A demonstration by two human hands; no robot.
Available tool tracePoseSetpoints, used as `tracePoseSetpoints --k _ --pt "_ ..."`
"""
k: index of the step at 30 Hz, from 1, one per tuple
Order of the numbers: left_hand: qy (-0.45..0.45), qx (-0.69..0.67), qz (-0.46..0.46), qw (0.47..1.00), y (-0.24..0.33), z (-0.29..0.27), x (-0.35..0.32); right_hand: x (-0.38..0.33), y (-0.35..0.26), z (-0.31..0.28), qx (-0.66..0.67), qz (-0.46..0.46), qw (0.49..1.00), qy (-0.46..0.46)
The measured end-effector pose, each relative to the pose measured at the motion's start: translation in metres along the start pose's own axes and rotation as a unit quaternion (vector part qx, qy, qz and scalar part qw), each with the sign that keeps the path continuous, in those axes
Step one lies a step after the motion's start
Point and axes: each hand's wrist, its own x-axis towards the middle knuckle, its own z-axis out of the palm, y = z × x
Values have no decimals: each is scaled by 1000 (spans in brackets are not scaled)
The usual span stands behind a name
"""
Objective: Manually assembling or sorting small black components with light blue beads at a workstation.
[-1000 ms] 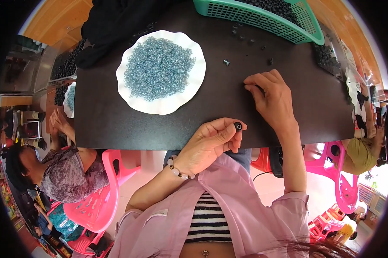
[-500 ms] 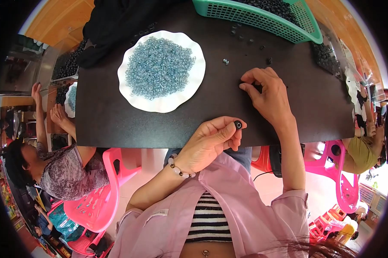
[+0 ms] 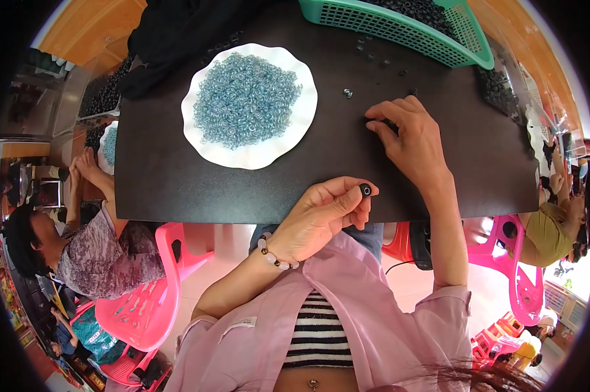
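Observation:
Between the thumb and fingers of my left hand (image 3: 331, 206) is a small black cylindrical piece (image 3: 365, 190), its round end with a pale ring turned up. That hand hovers over the table's near edge. My right hand (image 3: 409, 134) is above the dark table to the right, its thumb and forefinger tips close together; whatever sits between them is dark and too small to name. To the left stands a white wavy-edged plate (image 3: 197, 147) heaped with small clear bluish rings (image 3: 246, 98). A couple of loose clear rings (image 3: 348, 93) lie on the table beyond my right hand.
A green plastic basket (image 3: 399, 36) of small black pieces stands at the far right, with several more scattered before it. Black cloth (image 3: 167, 46) lies at the far left. A person (image 3: 105, 251) sits on a pink chair (image 3: 170, 287) at left; other people are at right.
My hands keep nearly the same pose, with the black piece still in my left fingers. The person at left has brought both hands together. The whole view has shifted slightly.

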Motion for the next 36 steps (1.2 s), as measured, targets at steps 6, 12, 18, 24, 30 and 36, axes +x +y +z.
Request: tracePoseSetpoints --k 6,12,18,24,30,36 --pt "15 -8 -2 1000 0 1 0 -16 -12 -12 246 113 963 2" --pt "34 -8 5 999 0 6 2 -64 -20 -13 544 220 808 56" --pt "41 0 14 999 -5 8 3 -90 -30 -3 579 211 783 85" --pt "38 27 28 999 -8 11 1 -96 -35 0 553 156 809 121" --pt "34 51 34 998 -9 9 0 -96 -38 -9 501 123 848 121" --pt "38 48 41 997 -9 12 1 -94 -39 -11 474 113 867 107"
